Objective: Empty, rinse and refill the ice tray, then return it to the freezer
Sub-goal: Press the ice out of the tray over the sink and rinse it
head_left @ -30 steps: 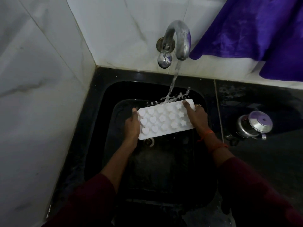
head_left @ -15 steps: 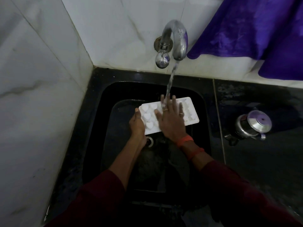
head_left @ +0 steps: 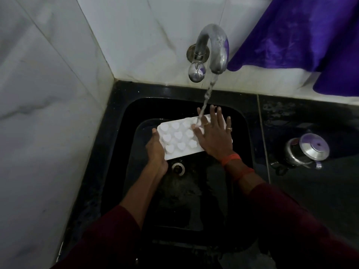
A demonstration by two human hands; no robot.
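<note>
A white ice tray (head_left: 179, 138) with heart-shaped cells is held over the black sink (head_left: 240, 121). My left hand (head_left: 155, 150) grips its left edge from below. My right hand (head_left: 213, 134) lies flat on the tray's right half, fingers spread, covering that part. Water runs from the curved metal tap (head_left: 215, 47) and lands on the tray beside my right fingers.
White marble tiles form the corner to the left and behind the sink. A purple cloth (head_left: 310, 35) hangs at the upper right. A steel lidded pot (head_left: 307, 150) stands on the dark wet counter to the right. The drain (head_left: 178, 167) sits below the tray.
My right hand left the tray's right edge and came to rest flat on top of it, then slid to the right. The tray shifted slightly under the stream.
</note>
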